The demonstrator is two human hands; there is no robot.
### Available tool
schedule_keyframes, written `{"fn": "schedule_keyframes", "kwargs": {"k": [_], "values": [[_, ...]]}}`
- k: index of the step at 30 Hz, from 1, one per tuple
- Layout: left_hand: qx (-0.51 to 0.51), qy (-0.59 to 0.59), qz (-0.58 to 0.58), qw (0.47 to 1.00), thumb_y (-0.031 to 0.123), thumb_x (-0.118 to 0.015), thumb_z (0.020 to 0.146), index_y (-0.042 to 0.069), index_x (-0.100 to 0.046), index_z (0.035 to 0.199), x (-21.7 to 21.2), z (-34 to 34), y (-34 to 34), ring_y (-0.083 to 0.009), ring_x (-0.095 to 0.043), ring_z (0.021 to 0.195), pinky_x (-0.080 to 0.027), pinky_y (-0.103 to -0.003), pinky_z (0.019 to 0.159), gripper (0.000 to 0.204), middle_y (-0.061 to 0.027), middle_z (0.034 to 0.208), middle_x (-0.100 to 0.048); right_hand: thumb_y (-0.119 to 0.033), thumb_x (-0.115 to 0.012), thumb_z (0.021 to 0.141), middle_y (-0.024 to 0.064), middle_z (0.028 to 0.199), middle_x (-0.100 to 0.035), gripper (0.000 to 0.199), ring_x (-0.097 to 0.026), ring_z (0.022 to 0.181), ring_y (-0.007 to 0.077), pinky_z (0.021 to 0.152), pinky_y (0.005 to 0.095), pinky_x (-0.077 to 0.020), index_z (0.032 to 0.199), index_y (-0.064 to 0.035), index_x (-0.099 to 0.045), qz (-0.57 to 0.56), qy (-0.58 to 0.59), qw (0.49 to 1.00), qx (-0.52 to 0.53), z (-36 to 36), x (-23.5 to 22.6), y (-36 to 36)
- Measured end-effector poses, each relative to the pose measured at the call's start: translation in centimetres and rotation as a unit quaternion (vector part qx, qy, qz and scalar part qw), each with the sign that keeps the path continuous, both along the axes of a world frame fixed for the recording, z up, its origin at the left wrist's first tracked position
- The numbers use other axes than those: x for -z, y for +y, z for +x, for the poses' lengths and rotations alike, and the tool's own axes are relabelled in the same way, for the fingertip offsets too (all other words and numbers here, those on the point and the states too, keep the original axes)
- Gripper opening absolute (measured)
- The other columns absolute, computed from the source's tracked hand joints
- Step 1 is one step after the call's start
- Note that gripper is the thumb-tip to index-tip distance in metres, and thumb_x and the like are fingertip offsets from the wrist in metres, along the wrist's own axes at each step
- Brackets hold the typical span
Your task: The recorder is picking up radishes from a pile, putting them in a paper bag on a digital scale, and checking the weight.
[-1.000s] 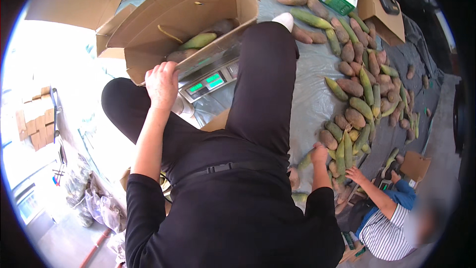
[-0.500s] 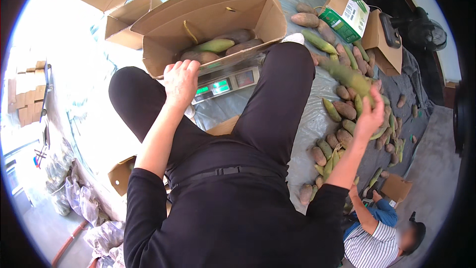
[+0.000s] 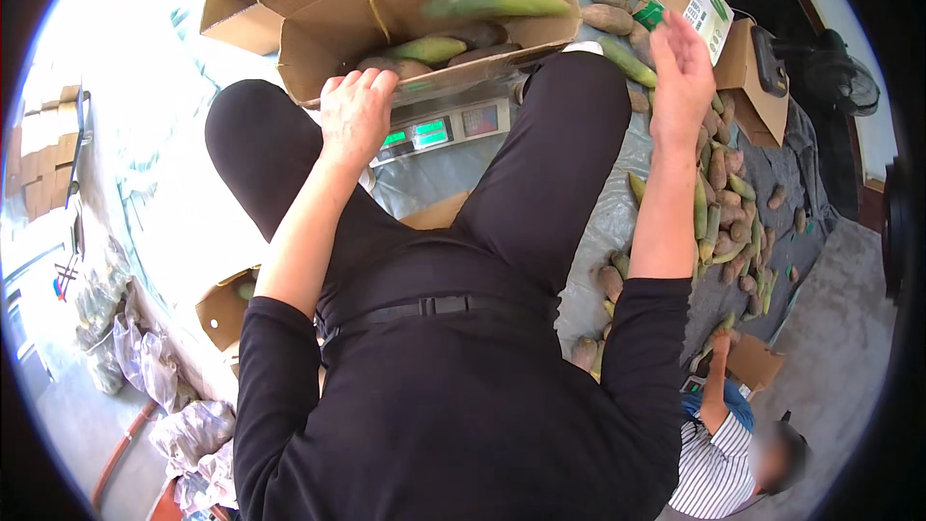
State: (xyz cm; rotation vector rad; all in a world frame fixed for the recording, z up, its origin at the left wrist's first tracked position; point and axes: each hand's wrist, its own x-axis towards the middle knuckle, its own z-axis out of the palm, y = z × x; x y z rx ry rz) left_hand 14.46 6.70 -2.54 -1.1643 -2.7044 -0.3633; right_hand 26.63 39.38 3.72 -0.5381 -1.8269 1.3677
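My left hand (image 3: 357,114) is curled over the near rim of an open cardboard box (image 3: 333,14). Inside lie brown roots (image 3: 395,68) and a long green radish-like root (image 3: 427,50). Another long green root (image 3: 502,2), blurred by motion, is in the air over the box's right half, apart from both hands. To the right of the box, my right hand (image 3: 683,87) is raised and empty, its fingers apart. The box rests on a digital scale (image 3: 434,133) with lit green displays, between my knees.
A heap of brown and green roots (image 3: 723,198) spreads along my right. Beyond it stand a printed carton (image 3: 712,17), a plain cardboard box (image 3: 757,87) and a black fan (image 3: 839,72). A person in a striped shirt (image 3: 709,468) works at lower right. Plastic bags (image 3: 193,434) lie at lower left.
My right hand has let go of the green root and moved forward, up beside the box. That root is now over the box. My left hand remains on the rim.
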Motion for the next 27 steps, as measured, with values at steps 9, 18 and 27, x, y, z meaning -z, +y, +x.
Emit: {"fn": "schedule_keyframes", "kwargs": {"k": [9, 18, 27], "values": [[-0.004, 0.008, -0.004, 1.000, 0.014, -0.065, 0.077, 0.012, -0.061, 0.090, 0.0, -0.2, 0.1, -0.0239, -0.060, 0.085, -0.043, -0.039, 0.077, 0.015, -0.0039, 0.084, -0.061, -0.014, -0.070, 0.076, 0.0166, 0.109, -0.064, 0.036, -0.061, 0.101, 0.0315, 0.089, 0.0388, -0.0471, 0.108, -0.0007, -0.062, 0.121, -0.531, 0.839, 0.017, 20.4, 21.8, 0.4], [-0.006, 0.016, -0.016, 1.000, 0.015, -0.065, 0.077, 0.011, -0.060, 0.092, 0.0, 0.1, 0.3, -0.0252, -0.060, 0.087, -0.043, -0.039, 0.077, 0.017, -0.0048, 0.086, -0.062, -0.025, -0.078, 0.066, 0.0196, 0.116, -0.060, 0.061, -0.056, 0.110, 0.0337, 0.094, 0.0400, -0.0451, 0.119, -0.0051, -0.055, -0.084, -0.767, 0.630, -0.083, 43.2, 35.7, -13.0], [0.002, 0.037, -0.027, 0.999, 0.017, -0.065, 0.077, 0.011, -0.059, 0.092, 0.2, 0.4, 0.6, -0.0249, -0.059, 0.088, -0.042, -0.039, 0.077, 0.017, -0.0047, 0.086, -0.061, -0.029, -0.070, 0.071, 0.0208, 0.105, -0.063, 0.049, -0.061, 0.097, 0.0353, 0.083, 0.0421, -0.0494, 0.112, -0.0048, -0.058, -0.124, -0.670, 0.694, -0.232, 55.4, 44.1, -22.5]]}}
